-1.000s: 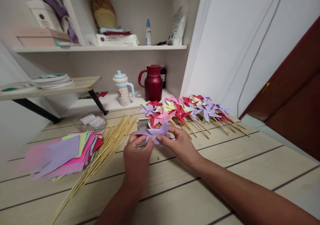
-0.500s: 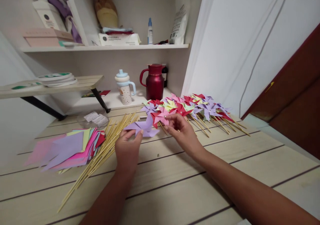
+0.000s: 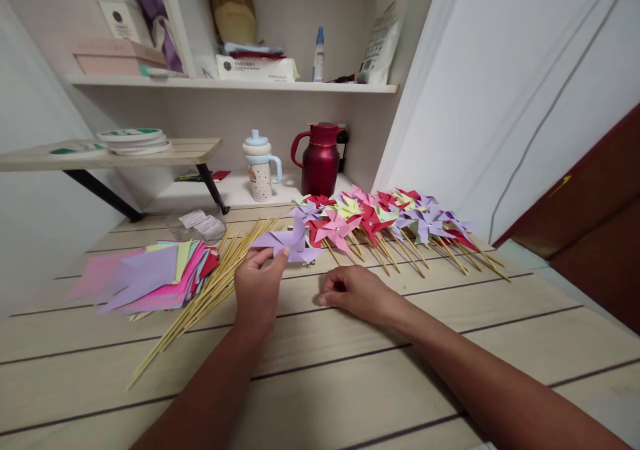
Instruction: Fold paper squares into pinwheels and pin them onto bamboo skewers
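lilac paper pinwheel (image 3: 289, 245) pinched in my left hand (image 3: 257, 287) above the plank table (image 3: 350, 383); my right hand (image 3: 350, 291) curled loosely, holding nothing visible. best kept flat, folds uncrushed.

soft, even indoor light, fairly bright, with no glare. faint shadows lie on the table (image 3: 380, 377) just under the fingers (image 3: 327, 297) of the right hand (image 3: 357, 293) and beside the left hand (image 3: 257, 287). things near the fingers look sharp. the shelf (image 3: 230, 85) and walls far from them bend and stretch toward the edges.
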{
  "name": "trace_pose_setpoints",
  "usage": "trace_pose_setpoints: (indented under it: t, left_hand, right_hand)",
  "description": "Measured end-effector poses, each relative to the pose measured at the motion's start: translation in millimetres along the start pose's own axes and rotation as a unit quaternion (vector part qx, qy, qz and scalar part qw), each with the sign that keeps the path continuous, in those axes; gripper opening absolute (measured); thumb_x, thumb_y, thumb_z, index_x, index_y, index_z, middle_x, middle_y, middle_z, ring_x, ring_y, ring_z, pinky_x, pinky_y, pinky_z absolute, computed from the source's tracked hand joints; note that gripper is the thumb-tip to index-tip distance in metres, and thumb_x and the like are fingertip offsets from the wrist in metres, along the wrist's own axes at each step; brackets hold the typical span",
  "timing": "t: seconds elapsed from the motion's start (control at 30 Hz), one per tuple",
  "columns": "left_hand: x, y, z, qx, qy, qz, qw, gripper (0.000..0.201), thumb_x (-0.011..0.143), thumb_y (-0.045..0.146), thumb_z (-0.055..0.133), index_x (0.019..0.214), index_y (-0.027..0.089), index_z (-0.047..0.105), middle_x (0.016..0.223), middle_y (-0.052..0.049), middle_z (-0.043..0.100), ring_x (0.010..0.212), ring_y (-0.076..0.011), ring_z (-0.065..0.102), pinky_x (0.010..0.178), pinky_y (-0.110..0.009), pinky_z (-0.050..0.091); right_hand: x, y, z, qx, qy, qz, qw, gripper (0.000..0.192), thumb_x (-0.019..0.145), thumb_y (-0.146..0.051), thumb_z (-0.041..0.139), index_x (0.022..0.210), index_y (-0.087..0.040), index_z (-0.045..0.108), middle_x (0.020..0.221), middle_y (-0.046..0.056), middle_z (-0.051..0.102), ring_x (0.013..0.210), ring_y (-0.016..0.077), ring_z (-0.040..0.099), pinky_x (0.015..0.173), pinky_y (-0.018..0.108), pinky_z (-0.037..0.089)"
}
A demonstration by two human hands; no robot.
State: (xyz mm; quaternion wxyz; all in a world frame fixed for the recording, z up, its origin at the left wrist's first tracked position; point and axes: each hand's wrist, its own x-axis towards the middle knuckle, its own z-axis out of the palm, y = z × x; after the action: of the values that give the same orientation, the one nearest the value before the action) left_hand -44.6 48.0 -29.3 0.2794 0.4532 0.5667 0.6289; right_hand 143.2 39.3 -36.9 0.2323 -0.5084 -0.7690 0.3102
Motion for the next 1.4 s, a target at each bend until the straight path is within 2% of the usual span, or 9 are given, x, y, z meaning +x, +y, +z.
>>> trace_pose_setpoints:
  t: [0.23,0.5,0.67,0.8,0.87,0.97,1.1,1.4]
  left_hand:
    - [0.6,-1.8,-2.7,-0.035,-0.027,-0.041,0.998,0.022,0.067,0.038,0.071,0.072,0.017,0.074,0.073,-0.001,0.065,0.072,-0.0168,0.057,0.064,-0.025,0.043]
    - [-2.3,0.5,-3.2,-0.063,-0.031,-0.067,0.995,0.021,0.066,0.037,0.072,0.072,0.017,0.073,0.072,0.001,0.064,0.068,-0.0149,0.055,0.061,-0.024,0.041]
    - [-2.6,1.9,-4.1,-0.073,-0.038,-0.074,0.994,0.021,0.066,0.037,0.072,0.072,0.017,0.073,0.072,0.000,0.065,0.068,-0.0150,0.055,0.062,-0.024,0.042]
    - [-2.5,2.6,-4.0,-0.081,-0.037,-0.074,0.993,0.022,0.066,0.037,0.072,0.074,0.017,0.074,0.076,-0.001,0.066,0.072,-0.0161,0.056,0.064,-0.025,0.043]
    - [-3.0,3.3,-4.1,-0.083,-0.038,-0.075,0.993,0.021,0.066,0.036,0.072,0.074,0.017,0.074,0.076,-0.001,0.066,0.072,-0.0160,0.056,0.064,-0.025,0.043]
    - [-3.9,3.6,-4.2,-0.082,-0.039,-0.077,0.993,0.018,0.066,0.035,0.072,0.068,0.017,0.072,0.070,0.001,0.063,0.068,-0.0143,0.053,0.062,-0.024,0.041]
    - [-3.8,1.5,-3.6,-0.084,-0.039,-0.079,0.993,0.017,0.066,0.035,0.072,0.066,0.019,0.070,0.069,0.003,0.062,0.066,-0.0134,0.052,0.062,-0.023,0.041]
    - [-3.3,-1.7,-2.8,-0.104,-0.052,-0.089,0.989,0.017,0.067,0.035,0.072,0.068,0.017,0.070,0.067,0.003,0.061,0.065,-0.0131,0.053,0.063,-0.024,0.042]
  right_hand:
    - [3.0,4.5,9.7,0.018,-0.003,-0.001,1.000,0.003,0.071,-0.021,0.071,0.073,-0.019,0.071,0.065,-0.002,0.066,0.058,0.0118,0.055,0.053,0.021,0.037]
    - [1.2,0.3,9.7,0.031,-0.012,-0.029,0.999,0.015,0.071,-0.007,0.063,0.077,-0.018,0.072,0.071,-0.001,0.067,0.062,0.0119,0.057,0.058,0.022,0.042]
    - [1.7,1.8,2.8,0.040,0.001,-0.051,0.998,0.026,0.068,-0.006,0.067,0.089,-0.020,0.072,0.081,0.000,0.065,0.067,0.0128,0.055,0.061,0.023,0.043]
    - [2.2,4.3,-3.2,0.053,-0.022,-0.032,0.998,0.008,0.075,-0.013,0.064,0.078,-0.017,0.070,0.072,-0.001,0.064,0.063,0.0123,0.055,0.059,0.022,0.041]
    - [2.2,4.3,-3.6,0.042,-0.027,-0.024,0.998,0.012,0.080,-0.023,0.064,0.071,-0.016,0.069,0.065,-0.001,0.063,0.060,0.0121,0.054,0.056,0.022,0.039]
    - [2.2,3.6,0.1,0.024,-0.027,-0.019,0.999,0.015,0.075,-0.031,0.072,0.070,-0.018,0.069,0.066,-0.001,0.065,0.060,0.0125,0.055,0.055,0.022,0.038]
    - [1.9,2.3,6.7,0.026,-0.019,-0.023,0.999,0.005,0.068,-0.017,0.074,0.071,-0.019,0.070,0.068,-0.002,0.066,0.060,0.0121,0.056,0.054,0.021,0.039]
    - [0.8,-1.1,4.4,0.021,-0.028,-0.063,0.997,0.013,0.069,-0.007,0.070,0.071,-0.020,0.073,0.074,-0.001,0.065,0.063,0.0117,0.056,0.058,0.022,0.041]
